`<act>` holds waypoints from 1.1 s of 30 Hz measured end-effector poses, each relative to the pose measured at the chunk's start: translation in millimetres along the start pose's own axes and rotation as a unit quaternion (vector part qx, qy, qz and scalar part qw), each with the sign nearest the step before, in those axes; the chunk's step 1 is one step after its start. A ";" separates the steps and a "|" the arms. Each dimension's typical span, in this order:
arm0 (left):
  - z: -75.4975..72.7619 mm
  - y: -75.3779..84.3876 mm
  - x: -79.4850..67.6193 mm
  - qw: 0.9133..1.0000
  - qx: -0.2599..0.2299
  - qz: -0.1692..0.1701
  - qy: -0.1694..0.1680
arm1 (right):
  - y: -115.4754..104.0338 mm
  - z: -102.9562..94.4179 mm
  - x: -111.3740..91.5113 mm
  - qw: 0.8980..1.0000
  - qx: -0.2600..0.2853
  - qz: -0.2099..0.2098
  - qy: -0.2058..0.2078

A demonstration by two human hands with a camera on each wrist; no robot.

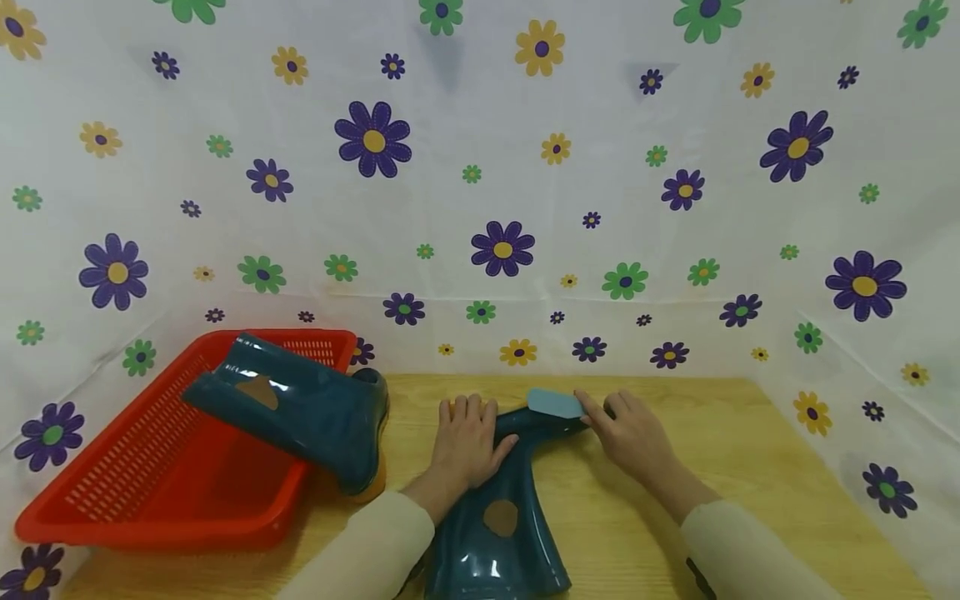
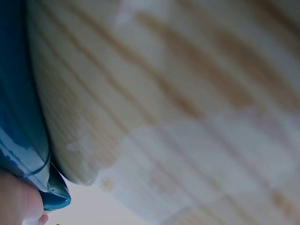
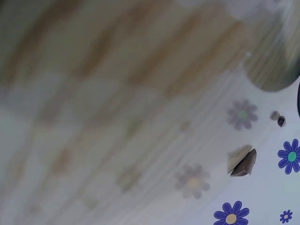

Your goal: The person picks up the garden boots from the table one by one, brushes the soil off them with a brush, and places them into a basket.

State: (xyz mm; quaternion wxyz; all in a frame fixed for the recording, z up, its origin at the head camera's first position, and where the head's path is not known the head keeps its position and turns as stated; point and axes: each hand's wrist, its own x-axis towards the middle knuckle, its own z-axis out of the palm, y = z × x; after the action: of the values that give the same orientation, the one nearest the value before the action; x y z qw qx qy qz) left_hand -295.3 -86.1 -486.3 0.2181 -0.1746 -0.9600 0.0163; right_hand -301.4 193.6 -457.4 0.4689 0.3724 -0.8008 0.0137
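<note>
A glossy dark teal rubber boot with a brown patch lies on the table, its shaft toward me and its foot pointing right. My left hand grips it around the ankle and heel, thumb on the near side. My right hand holds the right end of a light blue flat block with rounded corners against the boot's foot, near the toe. The block's underside is hidden. In the left wrist view, part of the boot and a finger show at the left edge.
At the left stands a red plastic basket with slotted sides. A second teal boot leans across its right rim, sole toward the right. The wooden table meets a white flower-printed cloth behind and at the sides.
</note>
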 end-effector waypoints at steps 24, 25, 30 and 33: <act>-4.7 -0.1 3.8 1.000 0.000 -0.006 -0.020 | 6.9 -1.5 4.7 1.000 -0.010 -0.004 0.024; -5.0 0.2 4.4 1.000 -0.001 -0.006 -0.019 | 7.8 -1.6 4.4 1.000 -0.008 -0.005 0.028; -4.4 0.3 4.3 1.000 0.000 -0.005 -0.022 | 5.8 5.9 4.3 1.000 -0.006 -0.015 0.026; -3.4 -0.3 3.0 1.000 -0.001 -0.008 -0.021 | 2.8 11.6 5.7 1.000 -0.006 -0.013 0.012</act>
State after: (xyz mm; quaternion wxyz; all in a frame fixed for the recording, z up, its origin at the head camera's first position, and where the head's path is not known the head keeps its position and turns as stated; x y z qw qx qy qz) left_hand -296.5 -85.5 -482.0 0.1979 -0.1667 -0.9658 0.0176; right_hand -313.3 188.1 -458.7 0.4807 0.3798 -0.7904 0.0067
